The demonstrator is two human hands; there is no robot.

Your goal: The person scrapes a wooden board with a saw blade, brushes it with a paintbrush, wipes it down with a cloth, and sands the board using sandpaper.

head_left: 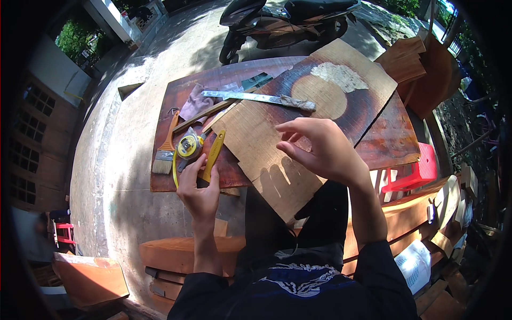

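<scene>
My left hand [198,189] is closed around the lower end of a yellow utility knife [215,152], which points up beside the wooden board. Just past those fingers lies a yellow and silver tape measure [189,145]. To its left is a paintbrush [165,154] with a wooden handle. Above the light wooden board [248,136], my right hand [320,146] is raised with thumb and fingers apart and nothing visible between them, casting a finger shadow on the wood. A long metal ruler [245,96], one end wrapped, lies across the board's far left edge.
The board rests angled on a dark reddish wooden table [392,136]. A mauve cloth [193,104] and wood strips lie on its left part. A motorbike [282,24] stands beyond. A red plastic stool [421,165] is at right, with stacked timber [405,213] nearby.
</scene>
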